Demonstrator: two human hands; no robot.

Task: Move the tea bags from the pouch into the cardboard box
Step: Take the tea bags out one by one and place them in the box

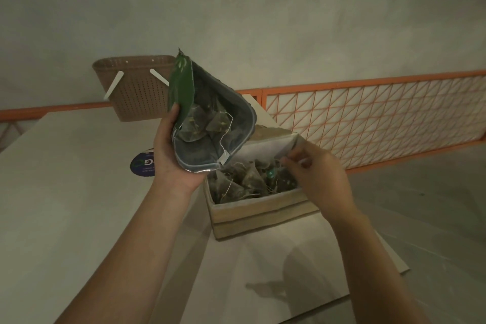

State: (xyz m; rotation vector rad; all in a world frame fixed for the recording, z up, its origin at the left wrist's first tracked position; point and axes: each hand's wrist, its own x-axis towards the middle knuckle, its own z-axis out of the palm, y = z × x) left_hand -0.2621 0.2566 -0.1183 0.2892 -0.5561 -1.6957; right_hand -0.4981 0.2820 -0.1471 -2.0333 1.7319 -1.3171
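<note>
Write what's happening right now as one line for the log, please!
left hand: holds pouch open, tipped over cardboard box | right hand: pinching tea bag in box | pouch: some tea bags left

the pouch (184, 92) is green outside and silvery grey inside, held tilted above the table with its wide-open mouth facing the camera. several pyramid tea bags (207, 121) sit inside it, one white string and tag hanging over its lower lip. just below and right, the open cardboard box (252, 214) stands on the table, holding a heap of more tea bags (249, 179).
</note>
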